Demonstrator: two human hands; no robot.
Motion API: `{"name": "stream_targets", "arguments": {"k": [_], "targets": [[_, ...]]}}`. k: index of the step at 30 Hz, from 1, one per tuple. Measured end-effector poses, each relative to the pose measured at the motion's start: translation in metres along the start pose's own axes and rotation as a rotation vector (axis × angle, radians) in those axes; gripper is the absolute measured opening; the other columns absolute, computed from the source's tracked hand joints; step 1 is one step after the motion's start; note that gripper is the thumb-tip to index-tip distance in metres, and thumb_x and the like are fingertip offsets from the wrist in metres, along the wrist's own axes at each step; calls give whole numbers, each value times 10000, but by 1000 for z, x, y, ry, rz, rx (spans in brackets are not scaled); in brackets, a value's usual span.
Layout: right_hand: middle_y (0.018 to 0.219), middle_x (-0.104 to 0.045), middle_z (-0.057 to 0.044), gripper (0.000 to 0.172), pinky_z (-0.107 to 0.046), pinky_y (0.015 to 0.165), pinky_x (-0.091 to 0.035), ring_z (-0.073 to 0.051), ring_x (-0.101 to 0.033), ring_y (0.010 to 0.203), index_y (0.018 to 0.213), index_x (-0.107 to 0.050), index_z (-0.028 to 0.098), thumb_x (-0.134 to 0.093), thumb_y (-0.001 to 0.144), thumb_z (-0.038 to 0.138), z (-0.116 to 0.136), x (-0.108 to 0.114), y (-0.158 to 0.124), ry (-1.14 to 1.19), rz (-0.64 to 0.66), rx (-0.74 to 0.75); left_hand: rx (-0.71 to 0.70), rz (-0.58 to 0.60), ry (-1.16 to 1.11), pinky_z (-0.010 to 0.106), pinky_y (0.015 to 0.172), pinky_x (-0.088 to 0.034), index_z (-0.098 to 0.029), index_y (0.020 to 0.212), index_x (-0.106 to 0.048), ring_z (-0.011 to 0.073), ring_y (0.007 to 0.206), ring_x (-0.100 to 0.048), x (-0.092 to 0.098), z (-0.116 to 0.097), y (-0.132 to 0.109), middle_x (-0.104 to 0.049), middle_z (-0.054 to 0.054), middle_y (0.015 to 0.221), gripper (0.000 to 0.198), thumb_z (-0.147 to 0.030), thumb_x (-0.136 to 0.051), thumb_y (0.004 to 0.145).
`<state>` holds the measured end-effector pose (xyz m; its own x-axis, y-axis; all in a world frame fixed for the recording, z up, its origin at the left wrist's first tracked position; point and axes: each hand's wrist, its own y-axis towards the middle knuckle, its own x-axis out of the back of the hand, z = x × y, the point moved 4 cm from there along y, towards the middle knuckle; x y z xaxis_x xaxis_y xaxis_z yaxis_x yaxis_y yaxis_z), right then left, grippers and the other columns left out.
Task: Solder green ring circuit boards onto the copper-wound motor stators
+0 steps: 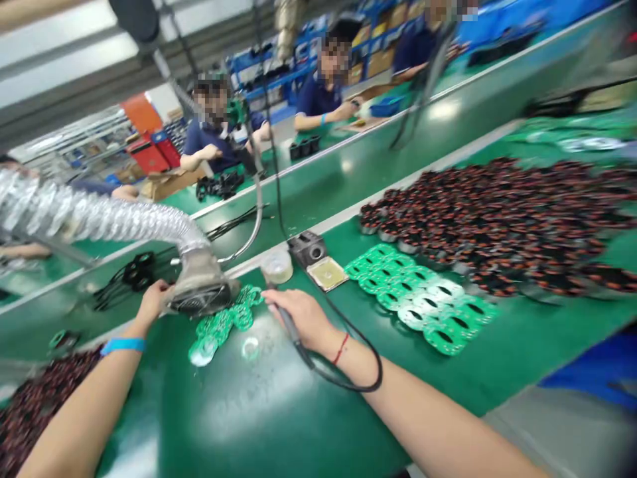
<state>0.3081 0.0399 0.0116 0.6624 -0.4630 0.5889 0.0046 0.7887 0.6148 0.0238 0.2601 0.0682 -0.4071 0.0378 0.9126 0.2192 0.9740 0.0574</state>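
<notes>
My right hand (303, 315) is wrapped round the grey handle of a soldering iron (288, 325), its black cable looping below my wrist. My left hand (153, 302) grips the left edge of a fume extractor hood (199, 285); some of its fingers are hidden behind it. Beside and partly under the hood lie several green ring-shaped circuit boards (219, 325). A single pale ring (250, 348) rests on the green table in front of them. Between the hood and the soldering iron stand (311, 249) is a roll of clear tape (277, 265).
A panel of green ring boards (418, 292) lies right of the stand. Behind it spreads a large group of black-and-orange wound motor parts (497, 226), with more parts (44, 405) at lower left. A silver duct (109, 206) joins the hood. Co-workers sit across the conveyor (343, 172).
</notes>
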Motion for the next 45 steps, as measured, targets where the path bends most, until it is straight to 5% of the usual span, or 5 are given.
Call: {"name": "stream_targets", "arguments": {"k": [7,15,20,30,45], "targets": [[978,-757,-28,305,-332,774,-533,-200,-711,873,1233,-556,243,-431,959,196,12,-12,-12,138,168,-80,-3,-2,-89,307,746,-513,-172,872,-584,194,795,-615,19,62,-118,-653,38,842,343,-496,-609,763],[1031,-686,-99,426,-416,799,-535,-267,-655,930,1231,-493,187,-602,820,201,38,-59,-37,57,301,-153,-191,81,-123,468,1058,-430,-182,1346,-418,279,1232,-530,-45,51,-245,-525,159,1338,551,-350,-596,852],[1063,-667,-121,446,-472,825,-498,-311,-591,961,1239,-505,184,-620,810,213,43,-72,-41,-45,384,-144,-78,2,-175,517,999,-441,-176,1193,-493,303,1123,-557,-62,32,-235,-590,139,1182,453,-366,-652,814],[1053,-722,-75,344,-404,846,-524,-232,-661,961,1249,-550,227,-467,916,202,50,-40,-34,151,398,-46,-535,490,-177,424,954,-452,-170,1138,-558,255,1021,-577,-47,-48,-209,-642,92,1093,392,-211,-618,752],[683,-677,-9,189,-259,542,-532,-138,-626,547,923,-681,219,-548,906,353,25,-16,-74,422,159,-384,-445,306,-352,460,1020,-438,-170,1255,-486,275,1168,-529,-84,-32,-206,-571,144,1259,469,-294,-654,834]]}}
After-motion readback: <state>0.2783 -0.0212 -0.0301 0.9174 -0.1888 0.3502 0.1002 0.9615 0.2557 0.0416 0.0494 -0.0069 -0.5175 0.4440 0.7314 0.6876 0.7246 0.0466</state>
